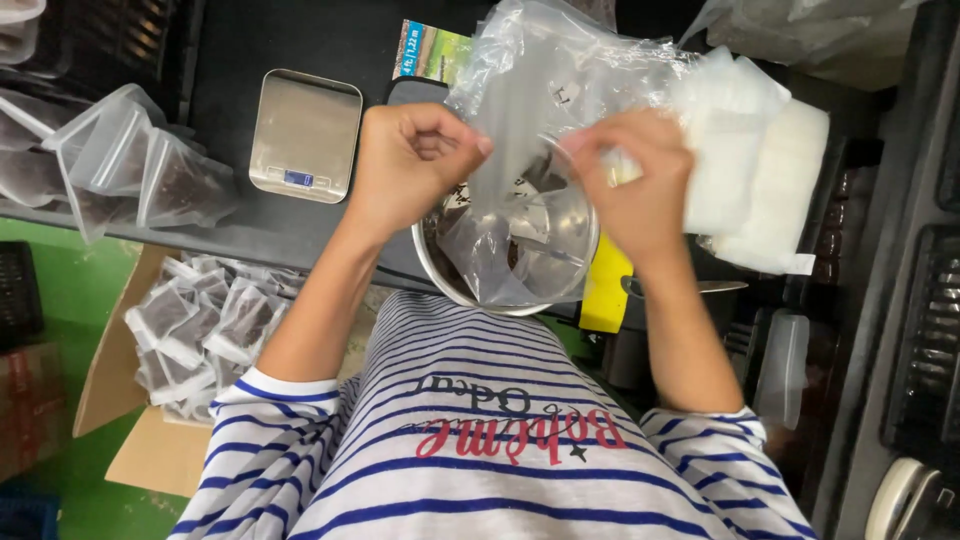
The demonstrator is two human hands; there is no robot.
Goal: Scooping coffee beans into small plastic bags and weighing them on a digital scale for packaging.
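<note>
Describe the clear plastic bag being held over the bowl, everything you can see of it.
The clear plastic bag is thin, crinkled and see-through, seemingly empty. The left hand and right hand pinch its top edge from either side, so it hangs over the round metal bowl, which holds dark material. Its lower end droops into the bowl.

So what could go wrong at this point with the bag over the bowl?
1. Both hands, left and right, pinch the thin clear bag at its top; it might slip or tear.
2. The metal bowl sits at the counter edge above the person's lap, so a nudge could tip it.
</note>
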